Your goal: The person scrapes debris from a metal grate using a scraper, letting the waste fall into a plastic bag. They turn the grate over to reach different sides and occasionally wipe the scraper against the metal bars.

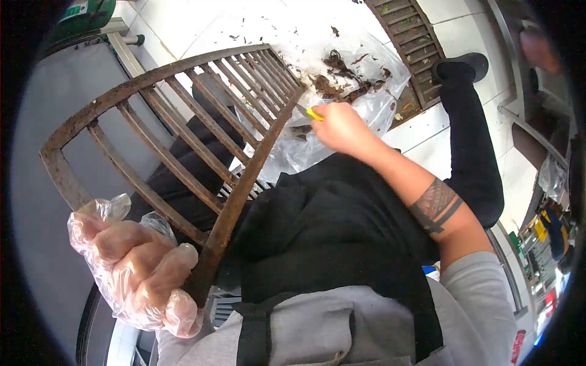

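A long slatted metal grate [247, 186], brown with grime, slants across my lap. My left hand [137, 265], in a clear plastic glove, is closed round its near end. My bare right hand [347, 129] is in a fist on a yellow-handled tool [315, 114] with a small, thin blade. The blade tip is at the grate's right rail near the far end; whether it touches cannot be made out. Beyond it, dark brown scraps [332, 86] lie on a crumpled clear plastic bag [390, 70] on the floor.
Another slatted grate [421, 53] lies along the white tiled floor [461, 35] at the upper right. A grey panel [73, 122] stands close on the left, with a green container [91, 15] behind it. My black shoe [467, 66] rests beside the floor grate.
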The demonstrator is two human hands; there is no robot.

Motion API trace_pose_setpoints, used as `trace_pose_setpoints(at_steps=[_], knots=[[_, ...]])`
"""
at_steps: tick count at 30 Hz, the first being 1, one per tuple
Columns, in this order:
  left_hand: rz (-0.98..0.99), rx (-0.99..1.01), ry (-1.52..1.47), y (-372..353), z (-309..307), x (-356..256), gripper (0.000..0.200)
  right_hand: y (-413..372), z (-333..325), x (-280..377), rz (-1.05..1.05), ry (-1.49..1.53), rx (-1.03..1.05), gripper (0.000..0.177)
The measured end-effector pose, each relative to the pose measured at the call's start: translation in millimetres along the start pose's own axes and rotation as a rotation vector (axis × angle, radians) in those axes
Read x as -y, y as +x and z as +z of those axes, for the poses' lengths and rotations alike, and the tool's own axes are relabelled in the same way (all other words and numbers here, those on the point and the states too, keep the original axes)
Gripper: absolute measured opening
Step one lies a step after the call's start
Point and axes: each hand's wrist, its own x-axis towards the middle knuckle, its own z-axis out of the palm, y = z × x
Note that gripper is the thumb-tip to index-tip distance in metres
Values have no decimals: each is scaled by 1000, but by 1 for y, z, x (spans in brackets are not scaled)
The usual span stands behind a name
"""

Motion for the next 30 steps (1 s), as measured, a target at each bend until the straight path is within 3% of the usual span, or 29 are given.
trace_pose_setpoints(at_steps=[2,6,9,11,14,17,21,23,30], knots=[[-10,-124,-59,5,5,-3,38,12,17,2,-10,-104,-11,24],[-32,-159,-31,5,4,-2,38,58,48,-47,38,-144,-47,19],[44,-97,-35,8,-1,11,39,74,48,-75,10,-148,-2,27],[131,-58,-59,3,-4,17,39,70,28,-51,-7,-123,19,28],[-46,185,-179,-39,-21,24,39,84,31,-57,23,-92,-1,28],[21,108,-119,-29,-19,22,39,104,48,-84,8,-134,-14,23],[112,33,-34,-7,-14,19,42,90,29,-55,97,-120,88,27],[170,-60,29,22,-7,16,44,107,61,-108,88,-62,23,25],[61,-136,-40,13,11,-1,31,85,34,-74,55,-46,55,26]])
